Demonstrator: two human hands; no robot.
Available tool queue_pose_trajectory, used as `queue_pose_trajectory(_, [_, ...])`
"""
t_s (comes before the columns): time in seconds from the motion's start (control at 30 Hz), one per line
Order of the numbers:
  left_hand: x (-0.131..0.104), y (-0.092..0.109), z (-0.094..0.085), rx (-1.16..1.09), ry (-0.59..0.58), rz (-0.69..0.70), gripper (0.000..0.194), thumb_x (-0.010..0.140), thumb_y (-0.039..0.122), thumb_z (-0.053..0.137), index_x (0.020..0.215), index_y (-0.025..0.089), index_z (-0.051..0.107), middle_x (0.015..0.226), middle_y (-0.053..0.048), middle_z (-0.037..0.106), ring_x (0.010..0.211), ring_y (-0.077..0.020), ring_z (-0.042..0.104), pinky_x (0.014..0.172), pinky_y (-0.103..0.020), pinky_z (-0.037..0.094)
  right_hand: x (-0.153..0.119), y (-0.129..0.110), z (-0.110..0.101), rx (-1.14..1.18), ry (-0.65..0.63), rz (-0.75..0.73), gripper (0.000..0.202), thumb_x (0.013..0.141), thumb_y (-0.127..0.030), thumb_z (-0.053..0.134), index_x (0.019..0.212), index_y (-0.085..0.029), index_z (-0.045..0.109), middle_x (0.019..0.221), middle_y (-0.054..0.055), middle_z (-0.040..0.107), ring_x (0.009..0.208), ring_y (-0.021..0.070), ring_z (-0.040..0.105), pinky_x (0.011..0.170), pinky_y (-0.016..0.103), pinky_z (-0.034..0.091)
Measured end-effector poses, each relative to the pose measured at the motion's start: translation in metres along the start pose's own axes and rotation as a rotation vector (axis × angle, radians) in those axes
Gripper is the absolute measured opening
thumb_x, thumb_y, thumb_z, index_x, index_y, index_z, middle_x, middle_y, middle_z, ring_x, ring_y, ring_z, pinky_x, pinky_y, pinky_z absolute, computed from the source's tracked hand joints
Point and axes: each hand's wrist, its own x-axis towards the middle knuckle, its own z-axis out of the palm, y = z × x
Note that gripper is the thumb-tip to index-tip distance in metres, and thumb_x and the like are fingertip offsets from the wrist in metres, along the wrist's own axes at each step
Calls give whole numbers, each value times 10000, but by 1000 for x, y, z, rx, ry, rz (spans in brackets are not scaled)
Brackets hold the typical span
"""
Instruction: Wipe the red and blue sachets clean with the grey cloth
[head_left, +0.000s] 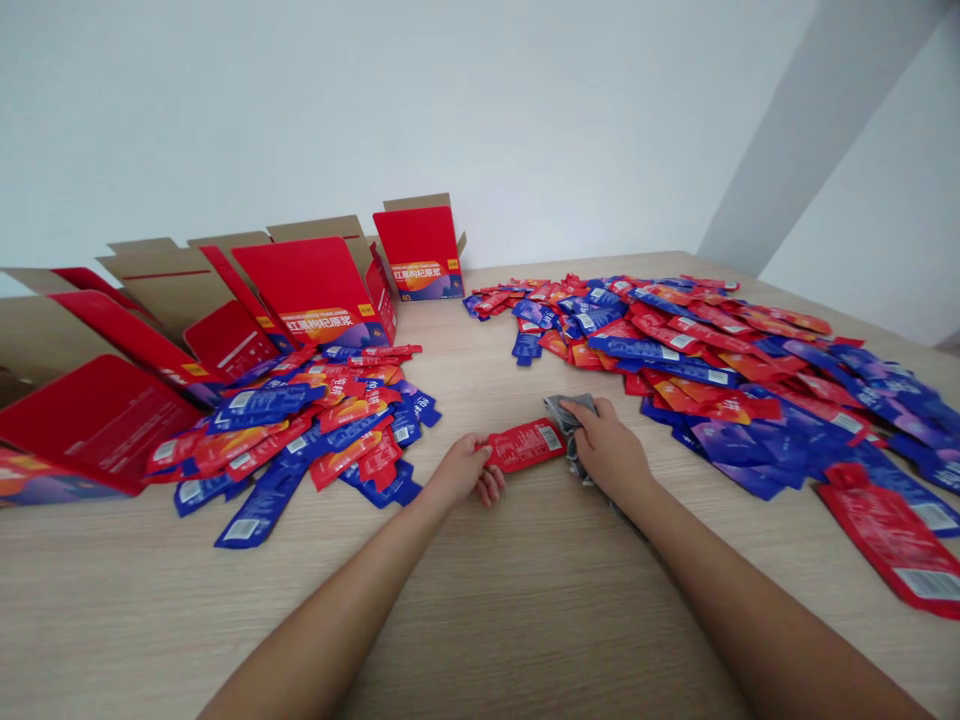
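Observation:
Between my two hands a red sachet (525,447) is held just over the table, its barcode end to the right. My left hand (472,470) pinches the sachet's left end between thumb and fingers. In my right hand (609,448) is a crumpled grey cloth (571,420), closed under the fingers and touching the sachet's barcode end. A pile of red and blue sachets (322,420) lies to the left of my left hand. Right of my right hand spreads a larger heap of the same sachets (712,365).
Open red cartons with brown cardboard insides (300,280) stand in a row at the left. Another red carton (420,250) stands apart against the pale wall. A single red sachet (892,535) lies at the near right on the wooden table (480,620).

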Motion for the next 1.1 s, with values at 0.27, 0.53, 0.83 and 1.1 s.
queue_pose_trajectory(0.27, [1,5,5,99,-22,-1,154,821,221,448,945,139,485,454,8,592,327,-117,534,319,-156,374,-23,-36,4,81,-49,-292,534,822,-128,404,1329,-289,453,1294,106,421,1011,201,559,804,305,473])
queue_pose_trajectory(0.53, [-6,3,9,165,23,96,152,759,262,482,664,152,522,452,-3,575,337,-101,528,319,-162,376,-36,-58,10,41,-202,-389,552,855,-176,411,1392,-286,357,1355,125,384,1202,236,431,904,339,419])
queue_pose_trajectory(0.83, [-2,4,3,125,-42,-3,149,792,310,499,764,166,477,429,9,580,304,-106,507,316,-161,368,-17,-38,8,-113,-211,-201,471,854,-156,377,1303,-264,475,1308,130,408,949,219,602,717,303,476])
queue_pose_trajectory(1.1, [-8,6,0,41,-14,25,150,788,283,514,720,151,497,466,-7,600,321,-94,511,326,-162,379,-13,-23,-4,-34,-65,-112,512,861,-148,363,1359,-252,410,1301,124,407,910,203,605,732,302,473])
